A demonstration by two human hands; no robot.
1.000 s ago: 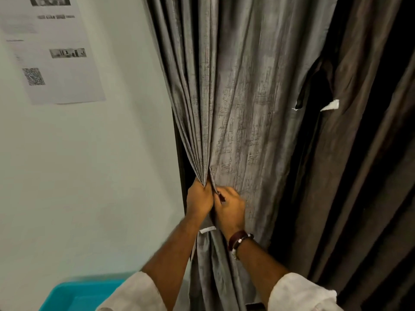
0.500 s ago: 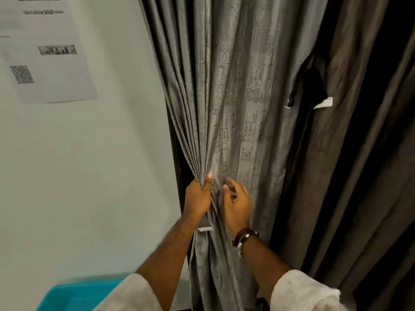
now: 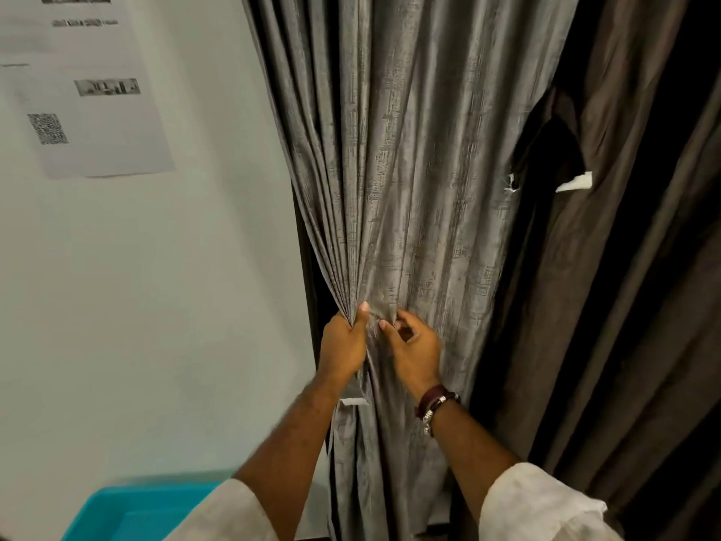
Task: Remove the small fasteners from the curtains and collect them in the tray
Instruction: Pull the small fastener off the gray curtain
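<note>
Two hands (image 3: pixel 380 345) on vertical curtain (image 3: pixel 421 169)

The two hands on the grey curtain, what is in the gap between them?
In the head view, only a narrow bunched strip of the grey curtain lies between the left hand and the right hand. No fastener shows there.

Right hand (image 3: pixel 413 347): a second ago pressed shut against the gathered grey curtain (image 3: pixel 421 181), knuckles touching the left hand; now eased slightly to the right, fingers loosely spread and curled, thumb and forefinger apart.
Left hand (image 3: pixel 345 341): thumb, earlier tucked in, now raised along the pinched folds.
Gap between hands: closed a second ago, now a strip of cloth shows.
View: shifts slightly, so the wall paper (image 3: pixel 89 95) sits further left.
</note>
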